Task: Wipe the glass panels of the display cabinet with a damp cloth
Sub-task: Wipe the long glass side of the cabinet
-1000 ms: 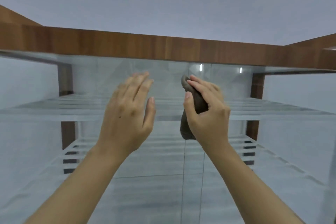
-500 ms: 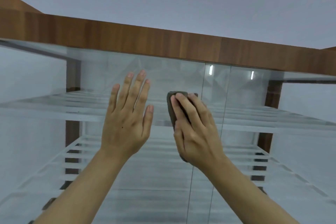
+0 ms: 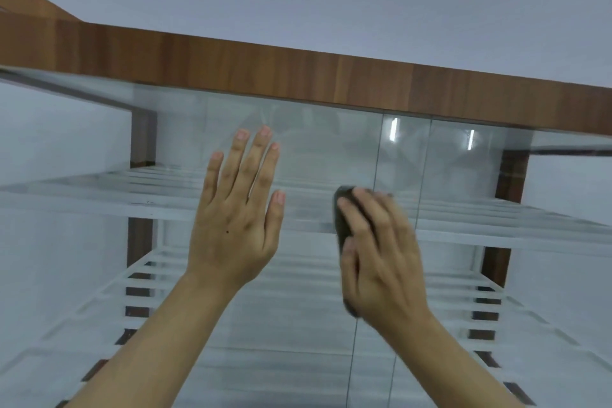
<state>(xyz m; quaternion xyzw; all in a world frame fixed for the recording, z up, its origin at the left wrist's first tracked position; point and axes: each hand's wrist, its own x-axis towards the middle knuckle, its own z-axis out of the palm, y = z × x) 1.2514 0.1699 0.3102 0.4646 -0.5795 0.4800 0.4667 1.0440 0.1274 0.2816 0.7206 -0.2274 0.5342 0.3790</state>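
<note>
Midway through the job, by the look of it: your right hand (image 3: 381, 252) works the dark cloth (image 3: 342, 219) against the front glass panel (image 3: 314, 149) of the display cabinet (image 3: 142, 136), right of centre in the frame, level with the upper of the glass shelves (image 3: 99, 199) seen through the pane. The cloth sits just left of the vertical seam where two panes meet. Which areas are already wiped cannot be read from the glass; it carries only faint reflections. The strip under the wooden top rail (image 3: 298, 76), the pane towards the right edge, the lower glass and the side panels all likely remain.

Your right hand covers the cloth, fingers laid over it and thumb tucked along its near edge, holding the wad to the pane; the hand is blurred, suggesting a stroke under way. Your left hand (image 3: 235, 225), left of centre, is spread flat with straight fingers pointing up and grasps nothing. It appears to brace on the glass, though contact cannot be confirmed. Both forearms reach up from the bottom of the frame.
</note>
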